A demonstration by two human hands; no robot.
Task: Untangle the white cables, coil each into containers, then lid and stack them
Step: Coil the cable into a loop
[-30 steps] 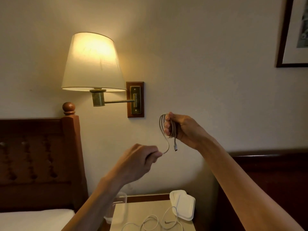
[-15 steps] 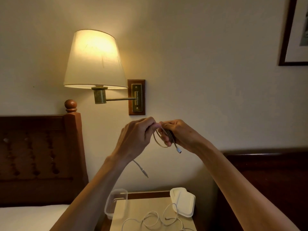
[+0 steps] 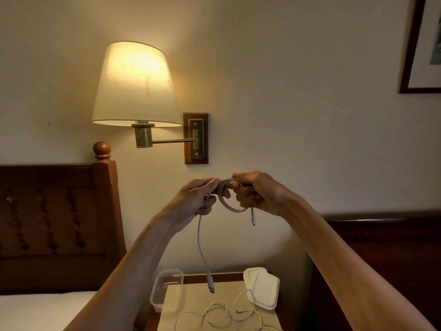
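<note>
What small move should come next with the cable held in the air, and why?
Probably wrap one more loop: the right hand grips the coil, while the left hand pinches the cable, whose tail hangs uncoiled above the table.

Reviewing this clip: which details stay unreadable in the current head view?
- Coil loop count: hidden inside the right hand.
- Left hand grip on the cable's loose end: fingers cover it.
- Second cable on the nightstand: cut by the bottom edge.
- Clear container: the left forearm covers part.
- White lids: count unclear, overlapping.
</note>
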